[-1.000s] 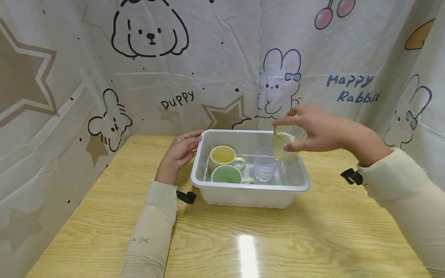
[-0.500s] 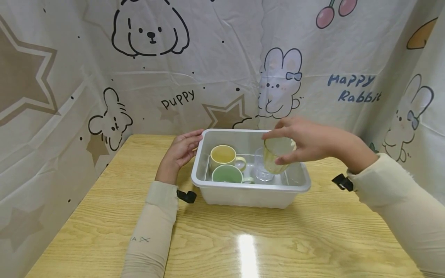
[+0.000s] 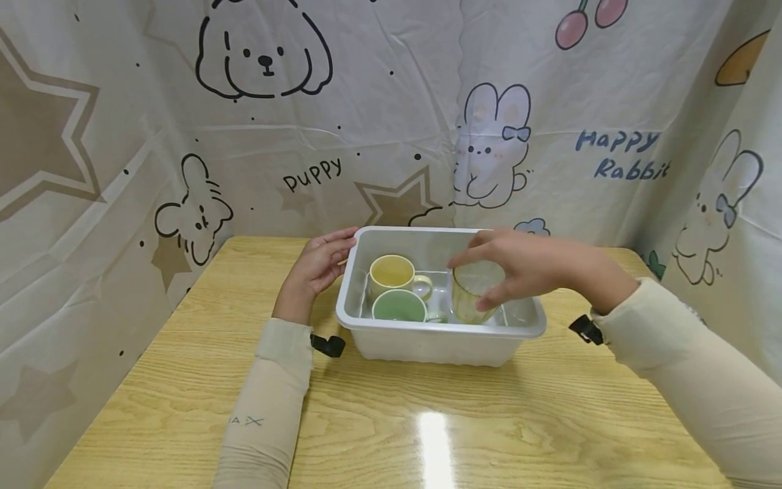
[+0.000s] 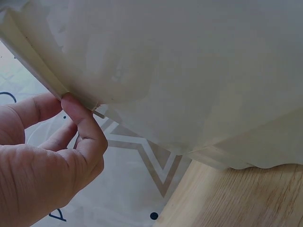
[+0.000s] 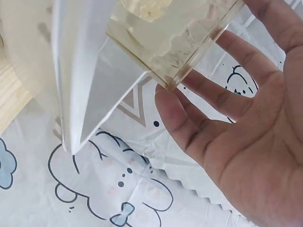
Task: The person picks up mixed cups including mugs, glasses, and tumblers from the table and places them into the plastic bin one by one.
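Note:
My left hand (image 3: pixel 318 270) grips the rim at the left end of a white plastic basin (image 3: pixel 430 346); in the left wrist view its fingers (image 4: pixel 87 125) bend at that rim. With thumb and fingers spread round its top, my right hand (image 3: pixel 534 266) holds a pale yellow see-through glass (image 3: pixel 469 295), upright and low within the basin's right half. The right wrist view shows the fingers along the glass's rim. A yellow mug (image 3: pixel 391 273) and a green mug (image 3: pixel 400 307) stand upright in the left half, handles pointing right. The clear glass is hidden around the yellow one.
The basin stands on a light wood-grain table (image 3: pixel 366 421), near its back edge. A printed cloth curtain (image 3: pixel 379 102) hangs behind and along both sides. Black clips (image 3: pixel 326 346) sit at both sleeve cuffs.
The right hand has brought the yellow glass left and down into the basin, over where the clear glass stood. The left hand has stayed at the rim; both mugs are unmoved.

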The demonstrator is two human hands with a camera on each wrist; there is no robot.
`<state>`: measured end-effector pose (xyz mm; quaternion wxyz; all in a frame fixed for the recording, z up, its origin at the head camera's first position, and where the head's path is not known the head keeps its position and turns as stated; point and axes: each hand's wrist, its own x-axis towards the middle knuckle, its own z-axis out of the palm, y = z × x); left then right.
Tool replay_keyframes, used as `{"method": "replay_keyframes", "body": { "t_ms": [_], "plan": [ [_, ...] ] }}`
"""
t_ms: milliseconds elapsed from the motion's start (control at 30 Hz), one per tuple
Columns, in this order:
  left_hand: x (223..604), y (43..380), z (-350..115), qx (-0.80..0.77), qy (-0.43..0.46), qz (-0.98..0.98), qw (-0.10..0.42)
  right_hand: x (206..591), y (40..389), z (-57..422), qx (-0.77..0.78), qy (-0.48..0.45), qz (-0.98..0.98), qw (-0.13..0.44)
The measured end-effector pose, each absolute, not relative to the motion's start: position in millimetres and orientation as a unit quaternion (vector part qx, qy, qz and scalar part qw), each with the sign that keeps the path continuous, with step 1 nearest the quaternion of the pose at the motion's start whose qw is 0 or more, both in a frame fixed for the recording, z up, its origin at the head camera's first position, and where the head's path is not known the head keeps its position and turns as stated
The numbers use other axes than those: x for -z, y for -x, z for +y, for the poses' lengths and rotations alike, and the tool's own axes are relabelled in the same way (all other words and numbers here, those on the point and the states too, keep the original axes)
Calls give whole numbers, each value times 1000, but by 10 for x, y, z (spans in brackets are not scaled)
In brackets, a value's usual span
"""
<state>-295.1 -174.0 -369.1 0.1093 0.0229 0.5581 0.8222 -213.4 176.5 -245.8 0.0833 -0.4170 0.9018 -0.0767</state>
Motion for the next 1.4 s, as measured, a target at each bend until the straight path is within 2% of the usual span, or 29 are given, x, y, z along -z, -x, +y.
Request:
{"method": "replay_keyframes", "body": {
  "t_ms": [300,1133,1400],
  "plan": [
    [3687,2941,-1751,-822,-23,558,112,2615,2174,1684,67,415,900,115],
    [3690,2946,-1747,-823,-19,556,112,2992,2203,1671,53,444,882,147],
    [3679,2940,-1740,-822,-22,558,111,3064,2188,1693,53,450,882,130]
  ]
}}
